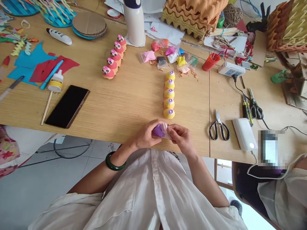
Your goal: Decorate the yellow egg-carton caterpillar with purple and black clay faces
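Near the table's front edge, my left hand (148, 134) is closed around a small clear plastic bag with purple clay (158, 130) inside. Fingers of my right hand (178, 135) pinch the bag's loose plastic end on the right. Just beyond my hands stands a row of yellow egg-carton bumps (169, 94), each topped with pale clay and a purple ring. Farther left lies a second row in pink and red (112, 62), with small dark-and-white faces on top. Bags of coloured clay (162, 62) lie beyond the yellow row among orange scraps.
Black-handled scissors (218, 126), a white power bank (244, 134) and a red cup (210, 62) are to the right. A phone (67, 106), a glue bottle (56, 81) and coloured paper lie left. Behind stand a white bottle (134, 25) and stacked egg trays (189, 19). A person sits at right.
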`<state>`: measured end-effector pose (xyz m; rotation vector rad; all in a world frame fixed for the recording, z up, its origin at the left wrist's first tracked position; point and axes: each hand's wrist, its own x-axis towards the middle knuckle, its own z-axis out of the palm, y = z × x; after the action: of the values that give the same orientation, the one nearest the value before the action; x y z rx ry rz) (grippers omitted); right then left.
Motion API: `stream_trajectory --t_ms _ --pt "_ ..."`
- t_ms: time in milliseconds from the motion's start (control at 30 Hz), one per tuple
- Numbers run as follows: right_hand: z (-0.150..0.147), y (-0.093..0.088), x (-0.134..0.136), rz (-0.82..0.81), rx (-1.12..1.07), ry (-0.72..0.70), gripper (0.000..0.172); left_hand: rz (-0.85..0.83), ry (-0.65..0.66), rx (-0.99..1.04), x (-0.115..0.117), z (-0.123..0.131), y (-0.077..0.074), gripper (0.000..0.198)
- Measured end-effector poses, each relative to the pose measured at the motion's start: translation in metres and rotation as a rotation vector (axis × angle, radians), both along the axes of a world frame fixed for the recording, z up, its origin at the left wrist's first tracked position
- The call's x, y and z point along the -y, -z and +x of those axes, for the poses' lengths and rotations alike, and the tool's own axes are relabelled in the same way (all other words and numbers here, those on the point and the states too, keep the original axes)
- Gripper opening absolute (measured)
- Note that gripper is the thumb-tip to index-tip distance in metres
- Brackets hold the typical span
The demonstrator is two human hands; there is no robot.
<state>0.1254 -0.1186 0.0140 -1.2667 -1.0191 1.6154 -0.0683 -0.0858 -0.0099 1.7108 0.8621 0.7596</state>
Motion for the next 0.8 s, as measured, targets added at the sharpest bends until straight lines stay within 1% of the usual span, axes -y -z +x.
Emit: stream_trajectory --t_ms 100,200,333,433,500,567,600,633,667,700,733,767,800 --pt "0.0 -0.002 0.002 0.056 0.045 -0.024 0.051 -0.028 -0.005 0.015 0.002 -0.001 0.002 0.044" --pt "-0.001 -0.005 0.003 0.097 0.078 -0.02 0.047 -0.007 -0.016 0.004 0.004 -0.002 0.005 0.044" --pt "0.0 -0.004 0.006 0.164 0.155 -0.035 0.045 0.059 -0.01 -0.029 0.004 -0.002 0.008 0.047" --pt "0.001 -0.003 0.01 0.255 0.292 -0.066 0.033 0.122 0.009 -0.058 0.002 -0.001 0.008 0.049" --pt "0.001 -0.003 0.012 0.308 0.359 -0.04 0.028 0.209 -0.008 -0.083 0.001 -0.001 0.005 0.057" --pt "0.0 -0.002 0.013 0.322 0.376 0.044 0.028 0.325 -0.08 -0.097 0.003 -0.002 -0.002 0.065" --pt "-0.001 -0.002 0.013 0.313 0.371 0.087 0.029 0.375 -0.143 -0.087 0.005 -0.003 -0.006 0.065" --pt "-0.002 -0.002 0.012 0.303 0.359 0.12 0.03 0.412 -0.228 -0.062 0.007 -0.004 -0.01 0.059" --pt "-0.004 -0.002 0.011 0.294 0.345 0.139 0.03 0.43 -0.335 -0.022 0.01 -0.005 -0.015 0.043" --pt "-0.006 -0.001 0.01 0.292 0.333 0.147 0.031 0.426 -0.439 0.015 0.014 -0.007 -0.018 0.021" --pt "-0.009 -0.001 0.009 0.299 0.327 0.14 0.031 0.399 -0.489 0.02 0.017 -0.008 -0.021 0.004" --pt "-0.012 0.0 0.008 0.312 0.325 0.122 0.031 0.352 -0.488 -0.004 0.021 -0.008 -0.023 0.018" --pt "-0.016 0.001 0.007 0.333 0.324 0.101 0.031 0.305 -0.458 -0.049 0.024 -0.008 -0.024 0.028"
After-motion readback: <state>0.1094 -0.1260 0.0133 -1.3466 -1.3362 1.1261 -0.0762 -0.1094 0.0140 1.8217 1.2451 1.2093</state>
